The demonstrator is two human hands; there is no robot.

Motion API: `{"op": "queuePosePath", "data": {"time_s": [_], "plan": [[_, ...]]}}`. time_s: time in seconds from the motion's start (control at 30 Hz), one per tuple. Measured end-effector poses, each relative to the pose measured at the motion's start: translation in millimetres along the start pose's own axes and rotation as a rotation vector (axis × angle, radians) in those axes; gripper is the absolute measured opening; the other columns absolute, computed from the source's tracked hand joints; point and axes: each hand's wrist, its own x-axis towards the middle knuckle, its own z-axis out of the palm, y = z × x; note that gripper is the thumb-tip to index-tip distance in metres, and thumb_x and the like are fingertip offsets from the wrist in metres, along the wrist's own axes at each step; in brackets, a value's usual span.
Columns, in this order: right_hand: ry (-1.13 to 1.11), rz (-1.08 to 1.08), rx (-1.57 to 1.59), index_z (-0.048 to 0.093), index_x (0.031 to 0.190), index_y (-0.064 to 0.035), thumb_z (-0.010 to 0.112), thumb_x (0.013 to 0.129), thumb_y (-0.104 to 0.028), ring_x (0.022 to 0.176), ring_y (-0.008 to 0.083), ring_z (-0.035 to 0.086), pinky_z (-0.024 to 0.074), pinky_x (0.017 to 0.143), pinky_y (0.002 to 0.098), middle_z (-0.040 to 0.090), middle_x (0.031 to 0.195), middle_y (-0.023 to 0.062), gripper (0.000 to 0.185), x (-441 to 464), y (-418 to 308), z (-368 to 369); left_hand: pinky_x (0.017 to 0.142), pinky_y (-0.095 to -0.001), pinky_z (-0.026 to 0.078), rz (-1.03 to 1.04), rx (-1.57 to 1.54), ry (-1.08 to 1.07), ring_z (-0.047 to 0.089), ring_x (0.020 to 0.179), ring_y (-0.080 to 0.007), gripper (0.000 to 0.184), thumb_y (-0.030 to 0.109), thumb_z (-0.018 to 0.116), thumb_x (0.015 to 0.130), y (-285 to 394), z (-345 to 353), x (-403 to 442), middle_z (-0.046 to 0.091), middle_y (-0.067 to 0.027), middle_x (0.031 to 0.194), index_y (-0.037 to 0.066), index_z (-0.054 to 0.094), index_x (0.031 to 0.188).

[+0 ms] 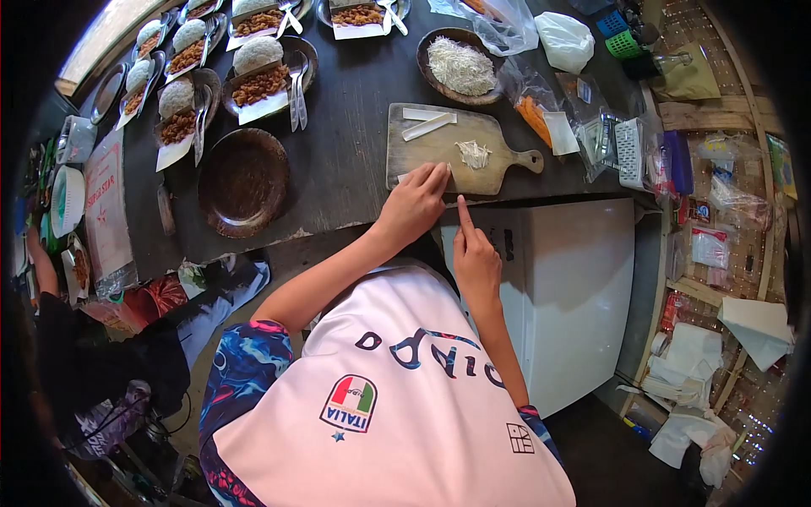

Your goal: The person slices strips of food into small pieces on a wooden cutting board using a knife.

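On the wooden cutting board (pixel 498 135) my left hand (pixel 418 198) presses its bunched fingers down at the near edge. A bit of a white strip (pixel 402 177) sticks out beside those fingers. My right hand (pixel 476 253) is close by on the right, its index finger stretched toward the board and the other fingers curled. What it holds, if anything, is hidden. Two pale flat strips (pixel 429 126) lie at the board's far left. A small heap of thin white shreds (pixel 474 154) sits right of centre. Beyond the board, a brown bowl holds more white shreds (pixel 460 66).
Several plates with rice (pixel 258 54), brown food and cutlery stand at the far left. A dark round plate (pixel 243 182) is left of the board. Plastic bags (pixel 564 42) and orange pieces (pixel 534 118) lie at right. Below the table edge is a white cabinet (pixel 579 287).
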Motion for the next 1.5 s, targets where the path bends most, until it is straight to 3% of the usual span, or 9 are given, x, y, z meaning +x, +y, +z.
{"op": "queuePosePath", "data": {"time_s": [0.1,0.3,0.4,0.7,1.13,1.5], "plan": [[-0.001,-0.016,-0.100,0.036,0.164,-0.0342,0.052,0.106,-0.021,0.072,0.0423,0.069,0.0560,0.070,0.0562,0.066,0.080,0.0179,0.061,0,-6,-3,0.113,-0.0401,0.045,-0.020,-0.018,0.002,0.051,0.133,-0.0289,0.063,0.017,0.068,0.084,2,4,-3,0.053,-0.0152,0.142,-0.008,0.056,0.141],[-0.060,-0.061,-0.129,0.034,0.164,-0.0338,0.053,0.106,-0.024,0.067,0.0430,0.072,0.0613,0.062,0.0525,0.068,0.077,0.0191,0.063,5,1,-6,0.115,-0.0386,0.043,0.000,-0.009,0.024,0.050,0.134,-0.0282,0.064,0.021,0.067,0.082,-1,5,-6,0.052,-0.0149,0.144,-0.010,0.057,0.137],[-0.056,-0.061,-0.087,0.035,0.164,-0.0310,0.053,0.104,-0.018,0.067,0.0432,0.068,0.0575,0.066,0.0567,0.065,0.073,0.0200,0.065,6,1,-4,0.115,-0.0387,0.043,0.005,0.019,0.018,0.048,0.135,-0.0278,0.064,0.021,0.067,0.083,0,8,-7,0.051,-0.0144,0.145,-0.009,0.057,0.138],[-0.024,-0.089,0.049,0.039,0.162,-0.0319,0.055,0.102,-0.025,0.065,0.0424,0.070,0.0597,0.062,0.0545,0.066,0.072,0.0206,0.063,30,4,8,0.117,-0.0403,0.041,-0.025,0.067,-0.003,0.046,0.139,-0.0288,0.067,0.020,0.066,0.083,5,14,-10,0.049,-0.0139,0.150,-0.007,0.054,0.144],[0.013,-0.147,0.099,0.037,0.163,-0.0347,0.056,0.103,-0.023,0.066,0.0424,0.070,0.0604,0.065,0.0536,0.068,0.079,0.0168,0.064,28,34,-3,0.117,-0.0449,0.040,-0.150,0.069,0.047,0.046,0.139,-0.0338,0.064,0.016,0.064,0.087,27,15,-8,0.048,-0.0175,0.149,-0.005,0.051,0.146],[0.022,-0.193,-0.086,0.039,0.162,-0.0330,0.059,0.102,-0.023,0.067,0.0364,0.073,0.0616,0.064,0.0493,0.068,0.076,0.0150,0.064,12,30,0,0.114,-0.0444,0.043,-0.091,0.151,0.098,0.046,0.138,-0.0329,0.063,0.018,0.063,0.088,18,28,-14,0.049,-0.0150,0.148,-0.004,0.052,0.146]]}}
